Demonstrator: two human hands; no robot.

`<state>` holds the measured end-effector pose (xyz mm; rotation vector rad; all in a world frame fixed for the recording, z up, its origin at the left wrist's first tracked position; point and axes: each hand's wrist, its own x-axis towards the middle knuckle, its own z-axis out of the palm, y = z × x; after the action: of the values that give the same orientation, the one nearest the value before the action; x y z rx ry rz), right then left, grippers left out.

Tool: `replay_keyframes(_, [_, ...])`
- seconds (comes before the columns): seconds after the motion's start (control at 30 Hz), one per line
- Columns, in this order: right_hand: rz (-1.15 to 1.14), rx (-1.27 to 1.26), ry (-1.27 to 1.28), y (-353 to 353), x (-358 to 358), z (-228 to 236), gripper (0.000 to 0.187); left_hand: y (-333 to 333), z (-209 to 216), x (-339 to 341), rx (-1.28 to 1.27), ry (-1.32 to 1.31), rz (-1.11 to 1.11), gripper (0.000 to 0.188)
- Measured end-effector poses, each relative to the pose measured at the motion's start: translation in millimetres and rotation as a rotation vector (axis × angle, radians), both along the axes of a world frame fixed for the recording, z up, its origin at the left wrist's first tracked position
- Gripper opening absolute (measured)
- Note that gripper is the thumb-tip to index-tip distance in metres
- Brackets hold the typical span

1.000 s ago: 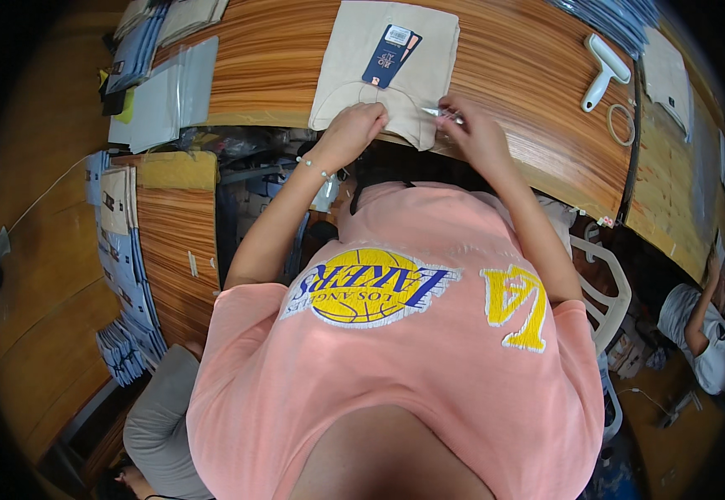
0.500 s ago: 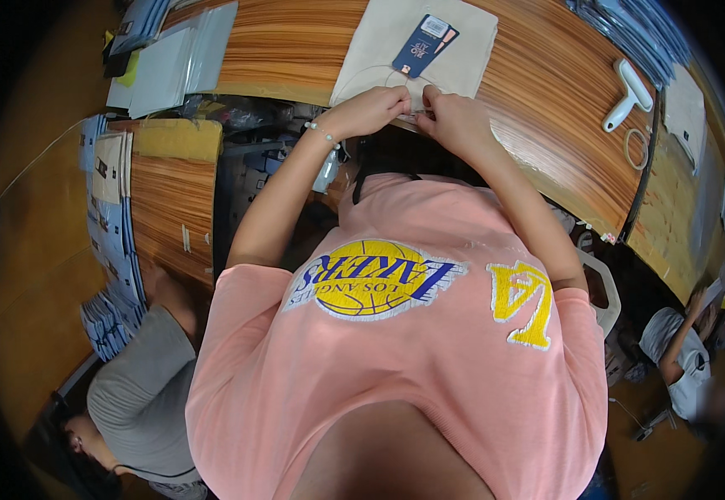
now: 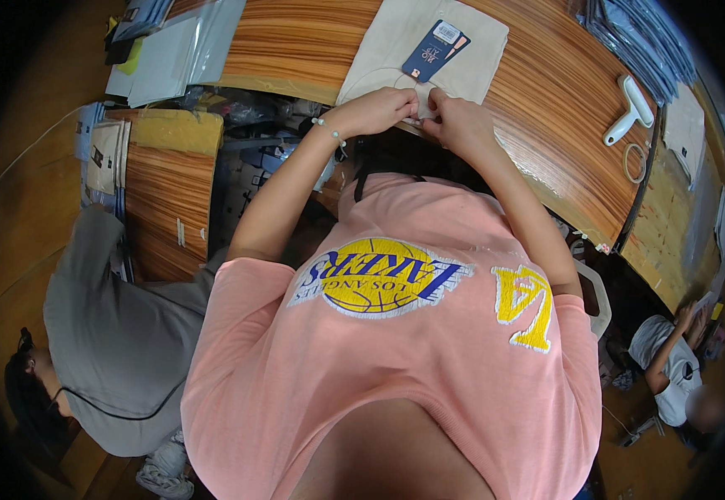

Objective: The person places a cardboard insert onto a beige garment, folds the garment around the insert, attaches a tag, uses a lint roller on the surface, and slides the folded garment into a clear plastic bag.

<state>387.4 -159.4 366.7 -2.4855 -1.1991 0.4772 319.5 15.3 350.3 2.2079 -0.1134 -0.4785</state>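
A folded cream cloth piece (image 3: 483,50) lies at the near edge of the wooden table. On it rests a dark navy hang tag (image 3: 435,54) with a white label and a smaller pinkish card under it. A thin cord (image 3: 379,70) curves over the cloth from the tag toward my hands. My left hand (image 3: 383,111), with a beaded bracelet at the wrist, is closed in a pinch at the cloth's near edge. Close beside it, my right hand (image 3: 460,119) is closed too, thumb against fingers. What the fingertips hold is too small to make out.
On the right lie a white lint roller (image 3: 629,111), a tape ring (image 3: 633,162) and a stack of bagged blue goods (image 3: 642,50). Plastic-sleeved packets (image 3: 183,58) sit at the far left. A person in grey (image 3: 125,333) leans in close on my left; another person (image 3: 667,367) sits far right.
The person in grey has reached forward over the stack at left. My hands have stayed at the cloth's near edge, fingers shifting slightly. The view has moved a little.
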Motion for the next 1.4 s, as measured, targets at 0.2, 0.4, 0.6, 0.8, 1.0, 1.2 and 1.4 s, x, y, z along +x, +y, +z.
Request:
replay_keyframes(0.2, [-0.009, -0.06, 0.053, -3, 1, 6, 0.029, -3, 9, -5, -0.045, -0.028, 0.048, 0.021])
replay_keyframes(0.4, [-0.149, 0.089, 0.23, -37, 14, 20, 0.033, 10, 68, -57, 0.224, 0.03, -0.133, 0.013])
replay_keyframes(0.6, [-0.339, 0.256, 0.529, -36, 3, 18, 0.026, -18, 38, -34, 0.235, -0.425, 0.088, 0.013])
replay_keyframes(0.8, [-0.109, 0.388, 0.403, -21, -13, -36, 0.02, -38, -8, -42, 0.22, -0.47, 0.327, 0.012])
replay_keyframes(1.0, [-0.083, 0.318, 0.236, -35, -12, -41, 0.024, -49, -16, -35, 0.026, -0.437, 0.422, 0.007])
replay_keyframes(1.2, [-0.065, 0.31, 0.263, -33, -12, -46, 0.02, -41, -20, -34, -0.047, -0.338, 0.426, 0.009])
replay_keyframes(1.4, [-0.051, 0.302, 0.262, -31, -8, -46, 0.021, -36, -17, -28, -0.011, -0.312, 0.39, 0.006])
